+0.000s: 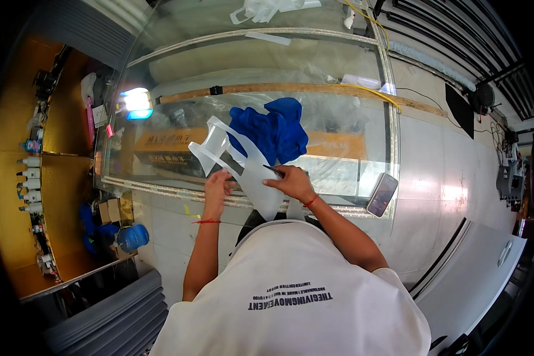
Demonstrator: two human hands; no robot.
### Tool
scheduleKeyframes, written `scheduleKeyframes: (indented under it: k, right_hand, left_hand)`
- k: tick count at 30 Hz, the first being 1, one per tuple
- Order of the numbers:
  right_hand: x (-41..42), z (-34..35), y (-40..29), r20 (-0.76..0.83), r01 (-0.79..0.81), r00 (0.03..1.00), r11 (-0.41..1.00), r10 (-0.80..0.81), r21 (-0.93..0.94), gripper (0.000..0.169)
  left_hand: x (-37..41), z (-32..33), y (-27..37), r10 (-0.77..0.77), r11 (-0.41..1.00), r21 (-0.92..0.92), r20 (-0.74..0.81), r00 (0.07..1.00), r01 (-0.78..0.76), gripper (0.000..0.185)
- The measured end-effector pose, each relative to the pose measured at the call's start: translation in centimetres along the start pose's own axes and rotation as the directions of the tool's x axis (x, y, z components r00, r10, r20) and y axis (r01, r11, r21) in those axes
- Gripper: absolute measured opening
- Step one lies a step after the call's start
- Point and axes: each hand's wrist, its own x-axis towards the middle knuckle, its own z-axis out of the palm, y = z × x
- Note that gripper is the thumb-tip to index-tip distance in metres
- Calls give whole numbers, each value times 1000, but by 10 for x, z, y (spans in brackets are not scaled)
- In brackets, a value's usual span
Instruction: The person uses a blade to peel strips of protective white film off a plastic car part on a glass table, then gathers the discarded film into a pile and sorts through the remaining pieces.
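Observation:
A curling white translucent plastic sheet (258,182) with cut-out openings rises in front of my body above the table edge. My left hand (218,189) pinches its lower left edge with the fingertips, the other fingers loosely curled. My right hand (294,182) grips a slim dark pointed tool (273,171), its tip aimed left across the sheet. The right thumb lies against the sheet; most of the tool is hidden in the palm, so its kind is unclear. Just beyond the sheet, a crumpled blue cloth (271,129) lies on the glass tabletop (196,107).
A smartphone (382,196) rests at the table's right front corner. A wooden strip (267,89) and a yellow cable (374,92) cross the glass. White plastic scraps (267,10) lie at the far end. Shelves with bottles (31,184) stand left, near a blue water jug (132,238).

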Motion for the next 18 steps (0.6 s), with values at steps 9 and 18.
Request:
scheduleKeyframes:
  k: [9, 18]
  right_hand:
    - [32, 16, 3, -22, 257, 966, 956, -256, 140, 39]
    - [181, -223, -188, 173, 436, 893, 894, -415, -105, 63]
  left_hand:
    - [-48, 41, -28, -105, 985, -122, 138, 985, 122, 37]
    - [16, -25, -23, 791, 374, 850, -84, 606, -370, 45]
